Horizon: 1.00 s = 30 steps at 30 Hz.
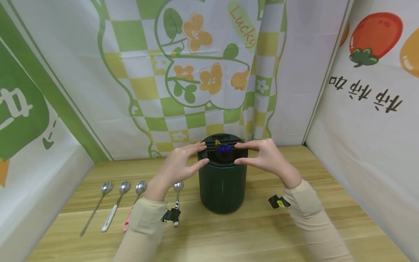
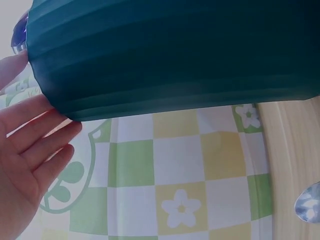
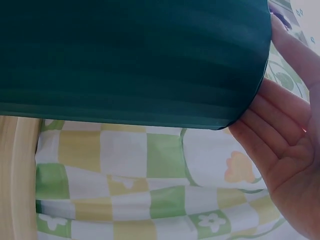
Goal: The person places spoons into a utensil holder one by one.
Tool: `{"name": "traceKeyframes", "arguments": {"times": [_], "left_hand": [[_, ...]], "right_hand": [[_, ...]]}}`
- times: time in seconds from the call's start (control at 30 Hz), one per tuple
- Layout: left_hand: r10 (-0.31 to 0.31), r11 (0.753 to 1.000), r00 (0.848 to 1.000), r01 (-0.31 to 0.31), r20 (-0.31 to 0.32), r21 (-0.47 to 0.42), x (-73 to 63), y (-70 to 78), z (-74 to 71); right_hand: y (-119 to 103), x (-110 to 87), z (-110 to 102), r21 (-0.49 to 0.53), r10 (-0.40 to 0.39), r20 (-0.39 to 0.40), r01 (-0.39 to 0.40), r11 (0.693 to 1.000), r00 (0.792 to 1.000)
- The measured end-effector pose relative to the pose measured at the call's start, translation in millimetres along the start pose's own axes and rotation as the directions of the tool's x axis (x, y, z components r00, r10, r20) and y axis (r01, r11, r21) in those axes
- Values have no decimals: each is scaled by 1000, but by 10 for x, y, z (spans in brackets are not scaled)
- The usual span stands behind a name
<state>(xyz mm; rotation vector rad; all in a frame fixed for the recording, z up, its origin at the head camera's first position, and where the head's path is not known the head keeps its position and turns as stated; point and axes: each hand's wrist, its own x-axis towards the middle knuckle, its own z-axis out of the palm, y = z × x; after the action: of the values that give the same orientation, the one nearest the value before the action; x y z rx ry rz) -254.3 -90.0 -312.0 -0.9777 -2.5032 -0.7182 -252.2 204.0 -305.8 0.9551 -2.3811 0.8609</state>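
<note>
A dark green ribbed canister (image 1: 222, 189) stands upright at the middle of the wooden table. Its black slotted top (image 1: 216, 137) has an opening with a shiny blue-purple round piece (image 1: 224, 153) in it, and a small yellow bit shows beside that piece. My left hand (image 1: 178, 165) touches the left side of the rim, thumb toward the front and fingers farther back. Opposite it, my right hand (image 1: 265, 156) touches the right side in the same way. The wrist views show both hands with extended fingers against the canister's top edge (image 2: 37, 75).
Several metal spoons lie on the table (image 1: 262, 233) to the left, among them a plain one (image 1: 95, 211), a white-handled one (image 1: 112, 211) and one partly behind my left wrist (image 1: 178, 193). A checkered curtain (image 1: 140, 87) hangs behind the canister. Printed cloth walls (image 1: 360, 138) flank the table.
</note>
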Motion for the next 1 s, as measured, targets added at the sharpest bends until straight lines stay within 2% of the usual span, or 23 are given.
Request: {"name": "traceKeyframes", "arguments": {"times": [0.37, 0.63, 1.0], "left_hand": [[2, 1000, 1000, -2, -20, 25, -38, -1, -29], [58, 997, 988, -49, -143, 66, -151, -91, -16], [-21, 995, 977, 41, -213, 88, -303, -239, 47]], "right_hand": [[-13, -10, 2, 5, 33, -3, -33, 999, 999], [-4, -21, -1, 9, 53, -1, -53, 999, 999], [-13, -30, 10, 26, 55, -16, -54, 998, 998]]}}
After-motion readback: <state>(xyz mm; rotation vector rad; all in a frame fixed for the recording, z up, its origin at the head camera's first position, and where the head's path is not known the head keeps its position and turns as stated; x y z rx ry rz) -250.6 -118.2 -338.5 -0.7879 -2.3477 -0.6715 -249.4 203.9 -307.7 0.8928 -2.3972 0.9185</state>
